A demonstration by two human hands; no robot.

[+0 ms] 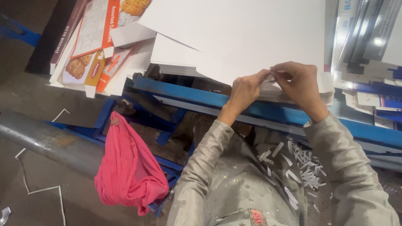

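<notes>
Head view: at the far left corner of the blue frame surface [184,90] lie flattened orange-and-white biscuit cartons [90,44]. A pink cloth [127,169] hangs below. At the near edge, left hand [244,90] and right hand [298,83] pinch a white card stack's [234,37] edge; small, even pinches should tear cleanly. Blue-white cartons [368,50] are stacked at the right.

- A blue metal table [201,97] carries the work; its frame runs slantwise from upper left to lower right.
- On it lies a stack of white card sheets [234,37] (the top sheets skewed against those beneath).
- Flattened printed biscuit cartons [90,46] rest at its left end.
- More flat cartons [368,46] are piled at its right end.
- The floor [37,196] below bears thin white paper strips [307,169].
</notes>
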